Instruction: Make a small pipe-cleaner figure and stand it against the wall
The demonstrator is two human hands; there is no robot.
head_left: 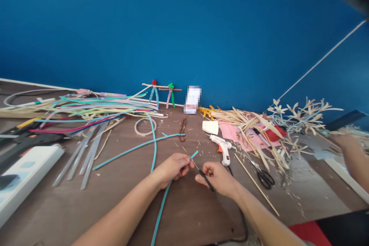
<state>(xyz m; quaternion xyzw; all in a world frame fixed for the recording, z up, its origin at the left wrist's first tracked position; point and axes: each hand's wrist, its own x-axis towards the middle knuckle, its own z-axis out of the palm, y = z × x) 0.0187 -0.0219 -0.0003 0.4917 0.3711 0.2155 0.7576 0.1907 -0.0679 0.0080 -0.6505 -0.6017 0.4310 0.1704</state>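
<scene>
Left hand (173, 168) closes around a teal plastic strip (162, 211), pinching it firmly so its free end stands clear of the fingers, toward the right hand (215, 178). That hand grasps a black-handled pointed tool (206, 179) between fingers and thumb, its thin metal shaft slanting up beside the strip's end, keeping the tip close to the pinch. Just beyond the right hand lie a white hot glue gun (222, 149) and, farther right, black-handled scissors (265, 178).

The person's two hands (173, 168), one black-handled tool (206, 178), one hot glue gun (222, 148), one pair of scissors (265, 178).
</scene>
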